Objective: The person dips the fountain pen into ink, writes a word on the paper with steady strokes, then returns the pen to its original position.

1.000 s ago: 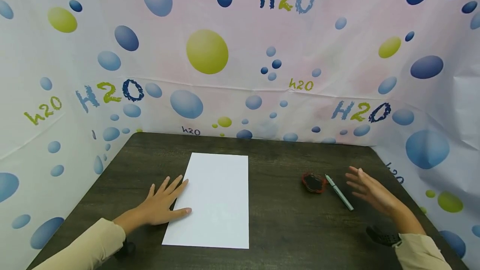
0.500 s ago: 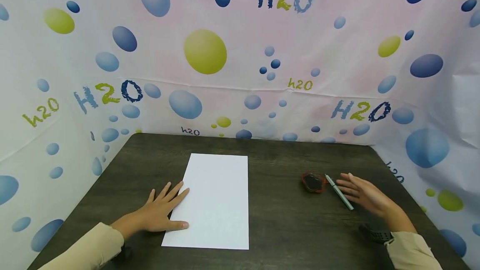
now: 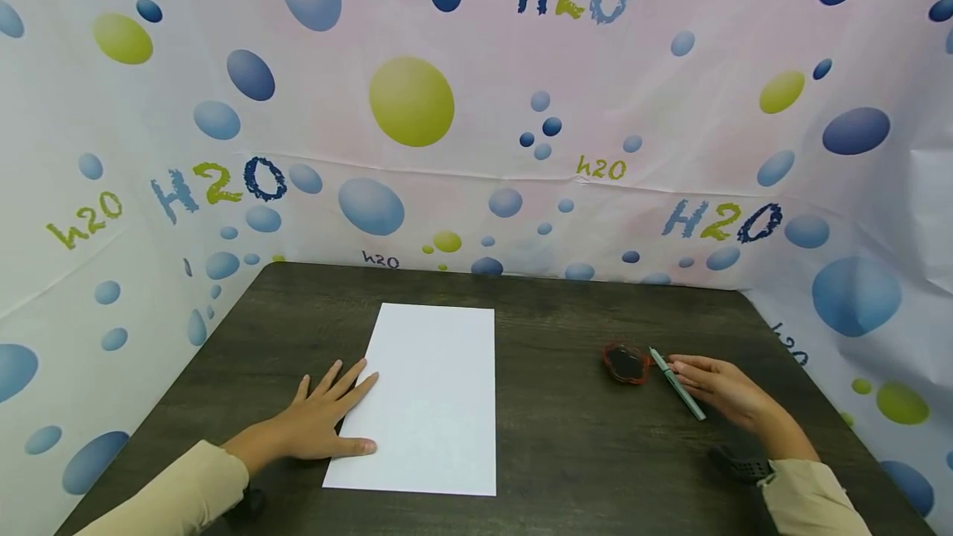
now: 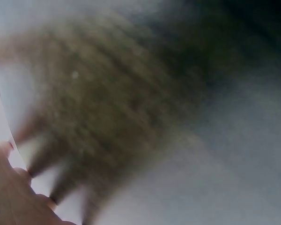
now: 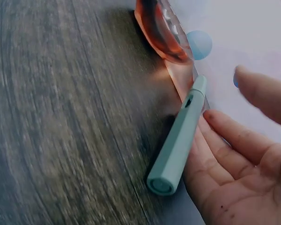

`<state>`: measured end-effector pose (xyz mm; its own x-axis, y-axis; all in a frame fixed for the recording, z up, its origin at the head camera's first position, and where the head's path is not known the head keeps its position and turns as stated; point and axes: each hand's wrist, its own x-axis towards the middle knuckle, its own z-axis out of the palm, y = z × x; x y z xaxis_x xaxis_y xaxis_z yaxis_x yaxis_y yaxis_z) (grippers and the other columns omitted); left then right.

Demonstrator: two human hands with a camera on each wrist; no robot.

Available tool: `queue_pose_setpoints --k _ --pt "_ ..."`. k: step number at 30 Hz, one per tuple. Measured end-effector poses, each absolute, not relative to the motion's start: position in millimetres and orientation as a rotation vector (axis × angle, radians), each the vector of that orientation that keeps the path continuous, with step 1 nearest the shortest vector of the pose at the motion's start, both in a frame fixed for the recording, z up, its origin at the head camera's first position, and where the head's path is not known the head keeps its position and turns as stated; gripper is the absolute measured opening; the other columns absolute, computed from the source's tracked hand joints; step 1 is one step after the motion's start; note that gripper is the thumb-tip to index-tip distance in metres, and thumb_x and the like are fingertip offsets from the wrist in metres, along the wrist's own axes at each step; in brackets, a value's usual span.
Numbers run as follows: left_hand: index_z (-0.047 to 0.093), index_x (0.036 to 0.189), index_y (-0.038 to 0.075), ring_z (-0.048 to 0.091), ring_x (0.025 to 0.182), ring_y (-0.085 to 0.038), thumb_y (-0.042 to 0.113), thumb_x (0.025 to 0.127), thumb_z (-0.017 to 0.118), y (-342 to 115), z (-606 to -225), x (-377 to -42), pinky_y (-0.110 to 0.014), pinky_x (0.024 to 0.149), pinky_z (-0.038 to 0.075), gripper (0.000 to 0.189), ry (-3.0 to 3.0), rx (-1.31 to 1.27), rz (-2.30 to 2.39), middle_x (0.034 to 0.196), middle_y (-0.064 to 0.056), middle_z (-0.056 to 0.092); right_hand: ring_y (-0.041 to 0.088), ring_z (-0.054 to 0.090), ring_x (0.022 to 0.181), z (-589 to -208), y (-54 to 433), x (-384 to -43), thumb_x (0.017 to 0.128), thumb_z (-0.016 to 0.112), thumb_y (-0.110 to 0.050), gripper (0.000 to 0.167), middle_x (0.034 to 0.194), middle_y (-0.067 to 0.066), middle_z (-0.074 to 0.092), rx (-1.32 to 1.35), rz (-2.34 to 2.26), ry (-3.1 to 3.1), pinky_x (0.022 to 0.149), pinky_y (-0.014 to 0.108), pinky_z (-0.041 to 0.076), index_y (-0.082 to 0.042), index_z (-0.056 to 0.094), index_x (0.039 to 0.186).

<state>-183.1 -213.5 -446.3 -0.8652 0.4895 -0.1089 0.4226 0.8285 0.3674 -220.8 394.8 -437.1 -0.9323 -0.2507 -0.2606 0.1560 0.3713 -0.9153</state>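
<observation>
My left hand (image 3: 316,424) lies spread on the left edge of a white sheet of paper (image 3: 435,399), fingers straight and thumb over the sheet. Its own wrist view is mostly blurred, with fingers at the lower left. On the right, a pale green pen (image 3: 679,387) lies slantwise on the table. My right hand (image 3: 725,391) is just right of the pen, thumb side up. The right wrist view has its thumb apart and the fingers extended behind the pen (image 5: 180,140), not curled round it. Left of the pen sits a dark object with a translucent red rim (image 3: 625,363).
Everything rests on a dark wood-grain table (image 3: 551,428). A white backdrop cloth (image 3: 491,48) with blue and green dots and H2O lettering stands behind and at both sides. In the right wrist view a translucent strip (image 5: 178,82) extends from the red object towards the pen.
My right hand has moved left and slightly down, up to the pen. The left hand has slid a little towards me on the paper. Pen and red-rimmed object stay put.
</observation>
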Motion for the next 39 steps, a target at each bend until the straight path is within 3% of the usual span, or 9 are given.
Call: queue_pose_setpoints --k 3,7,10,14,20,39 --pt "0.027 0.152 0.013 0.005 0.142 -0.052 0.068 0.078 0.063 -214 -446 -183 -0.080 0.097 0.000 0.099 2.810 0.704 0.503 0.160 -0.015 0.011 -0.009 0.050 0.107 -439 392 -221 0.101 0.050 -0.027 0.065 0.149 0.037 0.020 -0.088 -1.559 2.337 0.096 0.028 0.048 0.015 0.023 0.145" --pt "0.027 0.152 0.013 0.005 0.142 -0.052 0.068 0.078 0.063 -214 -446 -184 -0.080 0.097 0.000 0.099 2.815 0.703 0.499 0.160 -0.016 0.011 0.013 0.055 0.116 -440 388 -221 0.098 0.056 -0.028 0.065 0.144 0.035 0.033 -0.054 -1.495 2.434 0.095 0.035 0.049 0.013 0.031 0.143" --pt "0.027 0.152 0.013 0.005 0.142 -0.052 0.068 0.078 0.063 -214 -447 -184 -0.080 0.097 0.000 0.099 2.820 0.707 0.494 0.160 -0.016 0.011 0.023 0.057 0.113 -441 386 -221 0.096 0.060 -0.029 0.065 0.136 0.030 0.047 -0.003 -1.439 2.493 0.090 0.039 0.051 0.011 0.037 0.141" --pt "0.027 0.152 0.013 0.005 0.142 -0.052 0.068 0.078 0.062 -215 -447 -184 -0.080 0.097 0.000 0.099 2.821 0.713 0.494 0.160 -0.016 0.010 0.012 0.059 0.098 -440 384 -222 0.094 0.063 -0.027 0.059 0.124 0.021 0.058 0.042 -1.402 2.536 0.082 0.034 0.051 0.011 0.044 0.136" --pt "0.027 0.153 0.014 0.005 0.142 -0.052 0.068 0.078 0.062 -215 -449 -183 -0.080 0.097 0.000 0.099 2.824 0.712 0.494 0.160 -0.016 0.010 0.013 0.058 0.090 -442 381 -221 0.093 0.064 -0.022 0.051 0.116 0.018 0.062 0.068 -1.382 2.593 0.075 0.032 0.050 0.012 0.051 0.128" --pt "0.026 0.153 0.015 0.004 0.142 -0.051 0.069 0.078 0.062 -216 -454 -185 -0.080 0.097 -0.001 0.100 2.830 0.709 0.503 0.160 -0.014 0.009 0.014 0.059 0.092 -441 378 -222 0.095 0.061 -0.020 0.046 0.117 0.020 0.061 0.035 -1.361 2.611 0.077 0.033 0.051 0.013 0.052 0.127"
